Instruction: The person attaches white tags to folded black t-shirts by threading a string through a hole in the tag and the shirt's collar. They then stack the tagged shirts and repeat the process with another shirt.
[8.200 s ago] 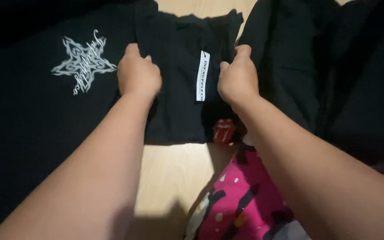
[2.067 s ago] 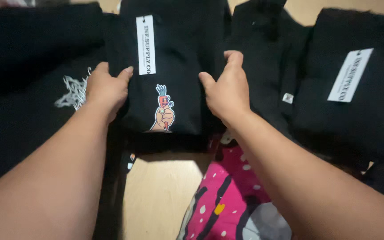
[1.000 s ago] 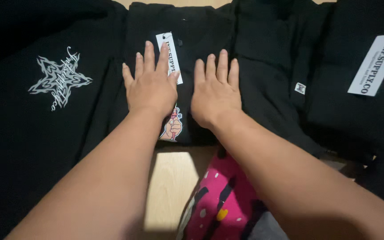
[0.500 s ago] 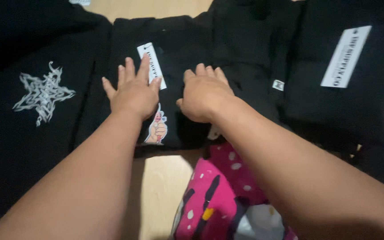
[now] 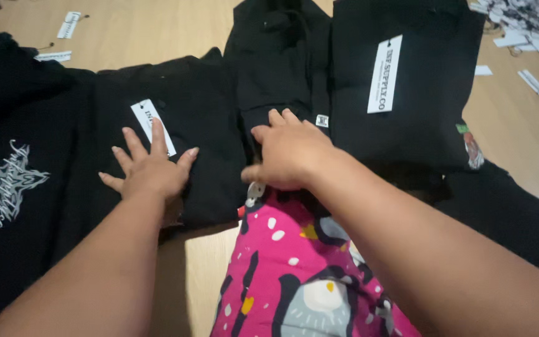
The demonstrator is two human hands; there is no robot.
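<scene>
My left hand (image 5: 151, 171) lies flat, fingers spread, pressing the near half of a folded black garment (image 5: 188, 137) on the wooden floor (image 5: 138, 28). My right hand (image 5: 288, 150) rests just beside it, fingers loosely curled over a second folded garment (image 5: 279, 68). I count three folded pieces, two showing white tags. The pressed garment's long axis runs away from me, tag (image 5: 153, 126) toward the far end.
</scene>
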